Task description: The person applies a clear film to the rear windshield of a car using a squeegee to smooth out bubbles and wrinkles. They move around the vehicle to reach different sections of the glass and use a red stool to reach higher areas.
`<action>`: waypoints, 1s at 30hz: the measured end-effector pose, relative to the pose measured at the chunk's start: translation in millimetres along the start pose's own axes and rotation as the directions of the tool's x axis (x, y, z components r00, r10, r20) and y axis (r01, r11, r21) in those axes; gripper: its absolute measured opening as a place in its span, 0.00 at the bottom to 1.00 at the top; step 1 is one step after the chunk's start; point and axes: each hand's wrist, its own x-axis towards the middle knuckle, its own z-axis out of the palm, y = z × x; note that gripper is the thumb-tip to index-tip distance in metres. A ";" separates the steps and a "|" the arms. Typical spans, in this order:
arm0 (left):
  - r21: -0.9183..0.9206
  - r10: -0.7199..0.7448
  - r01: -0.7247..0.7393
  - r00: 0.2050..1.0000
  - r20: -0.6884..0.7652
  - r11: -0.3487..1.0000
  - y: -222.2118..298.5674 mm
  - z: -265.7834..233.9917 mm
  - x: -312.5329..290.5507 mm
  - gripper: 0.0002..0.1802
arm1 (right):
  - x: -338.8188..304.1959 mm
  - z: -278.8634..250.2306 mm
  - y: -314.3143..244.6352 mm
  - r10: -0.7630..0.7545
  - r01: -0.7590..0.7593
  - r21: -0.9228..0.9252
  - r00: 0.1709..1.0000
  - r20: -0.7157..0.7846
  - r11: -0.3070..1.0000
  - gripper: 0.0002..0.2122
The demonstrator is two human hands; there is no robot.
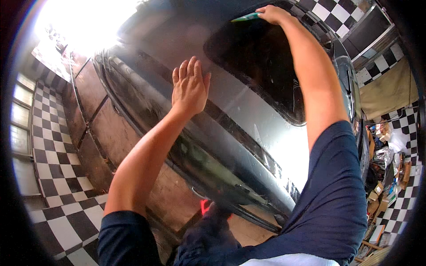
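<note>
A grey car roof (186, 40) spreads out in front of me, with a dark glass sunroof panel (253, 53) set into it. My left hand (191, 84) lies flat on the roof to the left of the panel, fingers stretched and holding nothing. Far across, at the panel's far edge, my right hand (276, 16) is closed round a thin, flat green thing (246, 17). It tapers to the left along the glass edge; its exact kind does not show. Small pale specks and streaks mark the roof and glass.
The car's side windows and door edge (208, 170) curve below the roof. Piled boxes and plastic bags (386, 177) stand at the right, near a tan sheet (386, 91). Black-and-white checkered walls (55, 146) enclose the space. Strong light glares at the upper left.
</note>
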 end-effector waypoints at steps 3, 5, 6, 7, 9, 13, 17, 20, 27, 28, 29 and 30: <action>-0.021 0.000 0.000 1.000 0.015 1.000 -1.8 -0.2 0.0 0.27 | -50.1 -5.3 34.2 -0.162 0.130 0.179 0.971 0.177 0.975 0.17; -0.050 -0.030 0.031 0.999 0.020 0.998 -4.1 -1.4 -1.7 0.27 | -115.0 -22.1 61.7 -0.286 0.260 0.162 0.944 0.166 0.952 0.17; 0.015 -0.058 0.057 0.996 0.065 0.998 -4.9 1.3 -4.7 0.27 | -156.7 -36.0 68.6 -0.305 0.237 0.278 0.923 0.234 0.931 0.18; 0.001 -0.075 0.075 0.995 0.072 0.997 -1.1 1.5 -5.2 0.27 | -202.3 -46.9 85.5 -0.191 0.120 0.223 0.923 0.335 0.967 0.18; -0.017 -0.117 0.119 0.989 0.088 0.993 2.0 3.7 -3.5 0.27 | -288.3 -74.7 88.1 0.012 -0.116 0.218 0.904 0.427 0.969 0.17; -0.047 -0.096 0.102 0.989 0.116 0.994 2.4 0.8 -2.7 0.27 | -318.7 -140.1 62.8 0.235 -0.157 -0.183 0.784 0.575 0.971 0.15; -0.032 -0.045 0.048 0.996 0.078 0.998 -0.4 1.7 -3.9 0.27 | -210.5 -134.4 36.4 0.009 0.043 -0.175 0.958 0.285 0.984 0.18; -0.032 -0.010 0.012 0.998 0.056 0.999 10.4 8.3 4.8 0.27 | -101.1 -86.2 28.8 -0.359 0.353 -0.093 0.932 -0.054 0.931 0.17; -0.006 -0.017 0.017 0.997 0.071 1.000 -1.9 4.8 0.6 0.27 | -134.5 -46.6 -47.2 -0.192 0.203 -0.074 0.972 0.135 0.976 0.16; -0.014 -0.033 0.034 0.997 0.076 0.999 -4.4 2.7 -1.9 0.27 | -166.7 -47.0 -38.3 -0.254 0.262 -0.064 0.961 0.109 0.963 0.16; -0.009 -0.060 0.061 0.994 0.086 0.998 -6.8 2.9 -4.6 0.27 | -198.0 -51.7 -30.1 -0.223 0.230 -0.008 0.949 0.222 0.973 0.17; -0.002 -0.088 0.089 0.992 0.091 0.996 -9.9 5.1 -5.8 0.27 | -237.1 -64.2 -27.8 -0.213 0.210 0.037 0.941 0.265 0.977 0.17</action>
